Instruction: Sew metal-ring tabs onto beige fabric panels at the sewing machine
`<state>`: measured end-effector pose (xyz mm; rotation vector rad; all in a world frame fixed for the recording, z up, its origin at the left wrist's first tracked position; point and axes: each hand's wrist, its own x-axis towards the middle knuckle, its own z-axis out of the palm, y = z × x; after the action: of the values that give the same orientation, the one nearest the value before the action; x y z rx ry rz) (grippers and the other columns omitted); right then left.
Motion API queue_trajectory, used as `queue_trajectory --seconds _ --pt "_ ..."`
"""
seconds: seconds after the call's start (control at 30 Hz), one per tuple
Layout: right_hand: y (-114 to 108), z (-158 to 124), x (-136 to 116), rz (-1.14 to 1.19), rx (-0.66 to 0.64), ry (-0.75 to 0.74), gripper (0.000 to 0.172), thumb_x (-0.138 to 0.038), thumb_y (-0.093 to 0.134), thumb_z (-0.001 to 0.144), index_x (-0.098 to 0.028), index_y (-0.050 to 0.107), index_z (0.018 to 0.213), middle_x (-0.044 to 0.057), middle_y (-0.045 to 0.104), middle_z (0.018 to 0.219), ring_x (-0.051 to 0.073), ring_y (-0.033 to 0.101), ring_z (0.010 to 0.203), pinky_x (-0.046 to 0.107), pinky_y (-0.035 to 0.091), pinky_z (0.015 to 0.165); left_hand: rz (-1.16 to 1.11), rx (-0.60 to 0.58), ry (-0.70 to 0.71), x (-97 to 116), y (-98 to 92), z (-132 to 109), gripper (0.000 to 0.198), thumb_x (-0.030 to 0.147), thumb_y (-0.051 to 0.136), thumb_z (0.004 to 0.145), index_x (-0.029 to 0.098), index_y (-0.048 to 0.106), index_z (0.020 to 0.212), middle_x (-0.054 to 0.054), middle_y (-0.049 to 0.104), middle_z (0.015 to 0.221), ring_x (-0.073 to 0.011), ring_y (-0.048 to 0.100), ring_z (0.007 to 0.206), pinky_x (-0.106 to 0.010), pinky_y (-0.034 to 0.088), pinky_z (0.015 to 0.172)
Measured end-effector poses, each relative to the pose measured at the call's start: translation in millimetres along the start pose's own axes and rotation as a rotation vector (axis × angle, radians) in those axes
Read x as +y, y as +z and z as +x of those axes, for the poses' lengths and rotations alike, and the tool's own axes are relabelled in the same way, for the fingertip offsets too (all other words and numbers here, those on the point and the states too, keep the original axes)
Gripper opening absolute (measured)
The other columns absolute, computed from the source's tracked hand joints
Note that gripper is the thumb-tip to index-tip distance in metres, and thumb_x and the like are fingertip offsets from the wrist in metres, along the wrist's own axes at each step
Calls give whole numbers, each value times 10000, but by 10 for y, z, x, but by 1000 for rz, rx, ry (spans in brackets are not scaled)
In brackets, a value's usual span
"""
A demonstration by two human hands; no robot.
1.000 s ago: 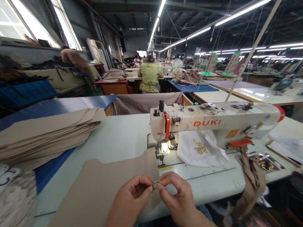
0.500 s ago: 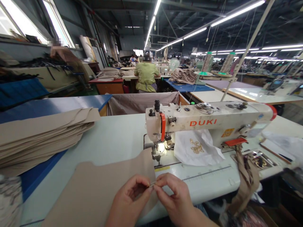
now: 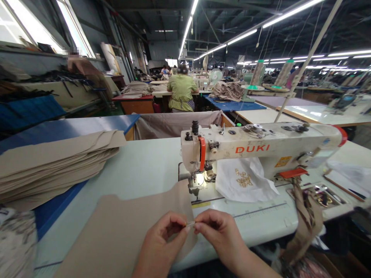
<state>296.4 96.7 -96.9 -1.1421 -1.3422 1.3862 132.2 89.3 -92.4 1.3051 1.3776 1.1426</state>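
My left hand [image 3: 160, 241] and my right hand [image 3: 222, 235] meet at the fingertips near the table's front edge. Both pinch a tiny pale piece [image 3: 190, 223] too small to name. Under them lies a tan cut fabric panel [image 3: 121, 227], its upper corner reaching the needle area [image 3: 193, 189] of the white DUKI sewing machine [image 3: 261, 148]. A white plastic bag [image 3: 246, 181] with small gold metal parts sits under the machine's arm.
A stack of tan fabric panels [image 3: 55, 166] lies at the left on a blue board. A tray of metal bits [image 3: 321, 197] and hanging fabric strips [image 3: 307, 224] are at the right. A person in green [image 3: 182, 94] sits with their back to me at a table ahead.
My hands have stayed pinched together on the small piece, with only slight finger shifts. The view has wobbled a little.
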Motion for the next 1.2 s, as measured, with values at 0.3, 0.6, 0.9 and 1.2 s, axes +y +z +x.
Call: queue_trajectory --seconds 0.3,0.6,0.9,1.2 --pt "-8 34 -88 -257 -57 -51 132 -205 552 793 -157 641 708 -9 601 628 111 521 606 204 369 569 -38 -23 -79 -34 16 23 130 286 693 638 189 606 633 3 642 660 -156 626 659 -229 518 651" --pt "-115 237 56 -130 -51 72 95 -215 569 745 -158 613 683 -34 561 550 90 476 517 203 355 514 373 -145 165 -91 -252 586 268 383 534 807 187 636 958 -101 671 1108 -254 611 1043 -415 463 955" --pt "-124 582 96 -53 -21 382 125 -94 561 725 -166 583 625 -62 581 508 68 539 440 173 425 484 861 -180 537 -547 -163 678 428 338 395 904 132 476 1271 -153 558 1290 -253 507 1213 -448 420 1030" --pt "74 977 25 -134 -113 503 234 -4 528 699 -156 530 521 -62 554 415 69 554 365 135 391 377 827 -163 591 -511 -214 610 390 342 427 900 125 533 1206 -156 599 1218 -263 557 1139 -449 472 971"
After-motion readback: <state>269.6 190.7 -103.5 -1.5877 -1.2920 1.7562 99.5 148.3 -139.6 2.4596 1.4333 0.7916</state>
